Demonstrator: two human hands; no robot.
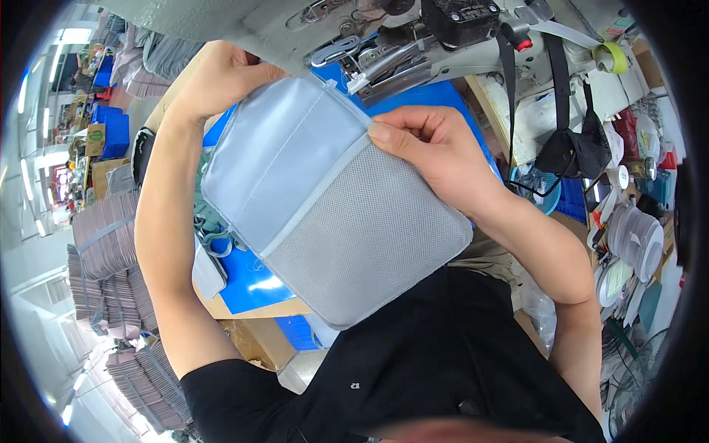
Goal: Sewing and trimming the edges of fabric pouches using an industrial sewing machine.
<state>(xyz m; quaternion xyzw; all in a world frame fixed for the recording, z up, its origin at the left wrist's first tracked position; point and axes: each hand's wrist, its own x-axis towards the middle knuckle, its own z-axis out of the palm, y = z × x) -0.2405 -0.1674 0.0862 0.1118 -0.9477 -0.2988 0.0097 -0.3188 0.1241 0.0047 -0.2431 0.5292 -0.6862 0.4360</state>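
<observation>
A pale grey fabric panel [273,162] with rounded corners hangs tilted between my hands, its lower part covered by a grey mesh pocket [369,229]. A light binding strip runs along the pocket's top edge, and a stitched line crosses the plain part. My right hand [436,144] pinches the panel's right edge at the end of that strip, thumb on top. At the panel's upper edge my left hand [225,81] is closed, its thumb against the cloth; its other fingertips are partly hidden. Just beyond the panel is the sewing machine's needle and presser area [384,70].
The sewing machine's arm [258,22] spans the top of the view. Under the panel lies a blue work surface [255,284]. Tied stacks of grey pieces [111,236] stand at left. Black straps and a pouch [565,151] hang at right, near reels of tape [635,240].
</observation>
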